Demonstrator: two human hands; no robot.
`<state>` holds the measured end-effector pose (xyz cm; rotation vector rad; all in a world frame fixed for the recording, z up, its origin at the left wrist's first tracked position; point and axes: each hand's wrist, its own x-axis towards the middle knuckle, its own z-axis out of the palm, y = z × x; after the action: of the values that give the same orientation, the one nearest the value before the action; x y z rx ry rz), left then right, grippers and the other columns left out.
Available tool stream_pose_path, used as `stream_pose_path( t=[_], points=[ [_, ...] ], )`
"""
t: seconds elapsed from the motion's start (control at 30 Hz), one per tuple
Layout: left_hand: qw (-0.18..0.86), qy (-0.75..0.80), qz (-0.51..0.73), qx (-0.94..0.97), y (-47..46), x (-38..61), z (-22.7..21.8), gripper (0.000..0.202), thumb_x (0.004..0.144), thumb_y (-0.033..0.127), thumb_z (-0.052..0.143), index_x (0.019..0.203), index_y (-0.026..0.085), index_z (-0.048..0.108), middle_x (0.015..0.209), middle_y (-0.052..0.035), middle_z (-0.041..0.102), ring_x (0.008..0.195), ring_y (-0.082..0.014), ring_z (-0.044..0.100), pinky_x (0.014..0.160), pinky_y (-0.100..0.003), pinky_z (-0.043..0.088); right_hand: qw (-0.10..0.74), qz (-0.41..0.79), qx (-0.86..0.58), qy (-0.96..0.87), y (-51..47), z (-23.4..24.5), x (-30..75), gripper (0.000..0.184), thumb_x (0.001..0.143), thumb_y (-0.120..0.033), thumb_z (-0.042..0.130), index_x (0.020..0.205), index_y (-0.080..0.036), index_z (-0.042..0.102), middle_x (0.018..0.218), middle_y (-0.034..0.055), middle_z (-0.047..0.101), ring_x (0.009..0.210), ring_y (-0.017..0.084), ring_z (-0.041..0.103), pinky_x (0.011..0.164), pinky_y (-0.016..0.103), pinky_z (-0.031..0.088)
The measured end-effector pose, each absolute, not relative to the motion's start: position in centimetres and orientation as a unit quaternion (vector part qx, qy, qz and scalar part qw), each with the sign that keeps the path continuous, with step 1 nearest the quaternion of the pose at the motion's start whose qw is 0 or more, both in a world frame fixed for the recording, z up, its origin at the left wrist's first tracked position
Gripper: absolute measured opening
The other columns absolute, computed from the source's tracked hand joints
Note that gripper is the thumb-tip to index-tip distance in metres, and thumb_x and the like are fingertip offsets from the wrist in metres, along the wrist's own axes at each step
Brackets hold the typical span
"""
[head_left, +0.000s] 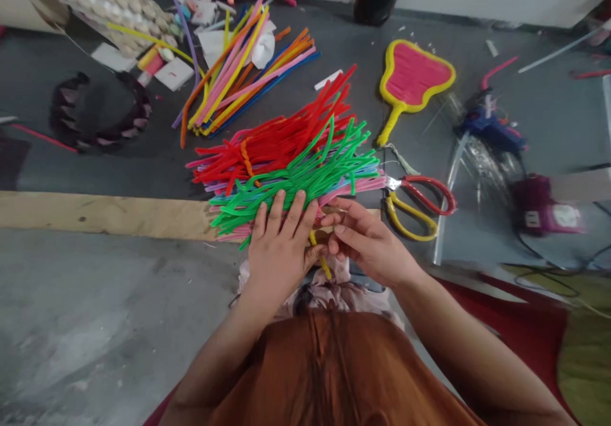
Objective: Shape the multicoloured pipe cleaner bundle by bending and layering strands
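My left hand (281, 248) lies flat, fingers spread, across a thick pile of green pipe cleaners (300, 181) at the table's front edge. Pink pipe cleaners (353, 187) stick out from under the green ones. Beside them is my right hand (365, 241), its fingers curled and thumb close to the fingertips; whatever they pinch is too small to make out. A yellow pipe cleaner (326, 267) hangs down between my hands, partly hidden by my left thumb. Red pipe cleaners (281, 136) lie behind the green, with an orange pipe cleaner (247, 158) bent across them.
Scissors (422, 203) with red and yellow handles lie right of the pile. Behind are a pink, yellow-edged fan shape (415, 79) and mixed pipe cleaners (243, 76). A dark headband (100, 114) sits left; a blue glue gun (494, 127) and purple device (544, 206) sit right.
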<state>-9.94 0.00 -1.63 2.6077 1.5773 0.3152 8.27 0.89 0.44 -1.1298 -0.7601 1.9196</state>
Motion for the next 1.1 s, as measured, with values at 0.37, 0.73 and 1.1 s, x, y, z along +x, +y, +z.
stream_pose_path(
  t=[0.37,0.73,1.1],
  points=[
    [0.050,0.514,0.118,0.848,0.0,-9.7,-1.7,0.064,0.094,0.052,0.053,0.143,0.012,0.048,0.157,-0.0131,0.039,0.144,-0.0426,0.033,0.117,-0.062,0.024,0.270,0.400,-0.503,-0.717,1.0,-0.3,8.0,0.049,0.094,-0.014,0.041,0.142,-0.019,0.052,0.104,0.0098,0.062,0.092,0.019,0.063,0.083,0.036,0.056],
    [-0.033,0.566,0.478,0.671,-2.6,-12.6,2.3,0.021,0.081,0.009,0.066,0.099,0.019,0.060,0.115,-0.0097,0.064,0.122,-0.0265,0.059,0.105,-0.045,0.049,-0.068,0.249,-0.566,-0.783,1.2,1.3,5.6,0.068,0.086,-0.008,0.044,0.153,-0.016,0.036,0.134,0.0194,0.055,0.098,0.027,0.067,0.072,0.033,0.060],
    [0.024,0.474,0.097,0.875,-0.3,-10.7,-2.4,0.095,0.091,0.073,0.034,0.150,-0.002,0.031,0.156,-0.0264,0.034,0.149,-0.0361,0.027,0.122,-0.051,0.018,0.047,0.279,-0.535,-0.796,2.0,1.5,8.5,0.061,0.088,-0.009,0.043,0.148,-0.018,0.045,0.122,0.0148,0.066,0.096,0.023,0.069,0.077,0.032,0.055]
  ],
)
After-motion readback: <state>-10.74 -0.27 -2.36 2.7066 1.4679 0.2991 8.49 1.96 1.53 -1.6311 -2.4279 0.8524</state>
